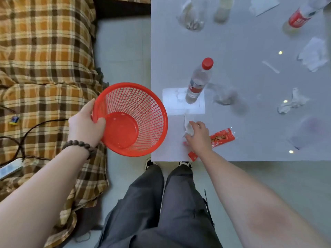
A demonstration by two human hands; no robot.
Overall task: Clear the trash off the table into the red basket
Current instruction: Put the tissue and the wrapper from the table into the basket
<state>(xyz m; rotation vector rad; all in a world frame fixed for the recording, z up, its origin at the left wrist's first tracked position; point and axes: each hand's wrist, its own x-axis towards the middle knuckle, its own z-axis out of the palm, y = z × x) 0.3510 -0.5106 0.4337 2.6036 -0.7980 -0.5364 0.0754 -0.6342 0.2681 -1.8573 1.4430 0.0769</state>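
Note:
My left hand (86,124) grips the rim of the red mesh basket (143,111), holding it tilted and empty beside the white table's left edge (250,122). My right hand (198,135) rests on the table near its front edge, fingers closing around a crumpled white tissue (187,123). A red wrapper (223,137) lies just right of that hand, and a red scrap (192,155) sits under my wrist. An upright clear bottle with a red cap (198,81) stands behind the tissue.
More trash is spread over the table: crumpled tissues (313,54) (292,102), clear plastic wrap (225,95), a plastic bag (191,15), a red-labelled bottle (299,17), a small stick (270,67). A plaid-covered bed (44,68) with cables lies left.

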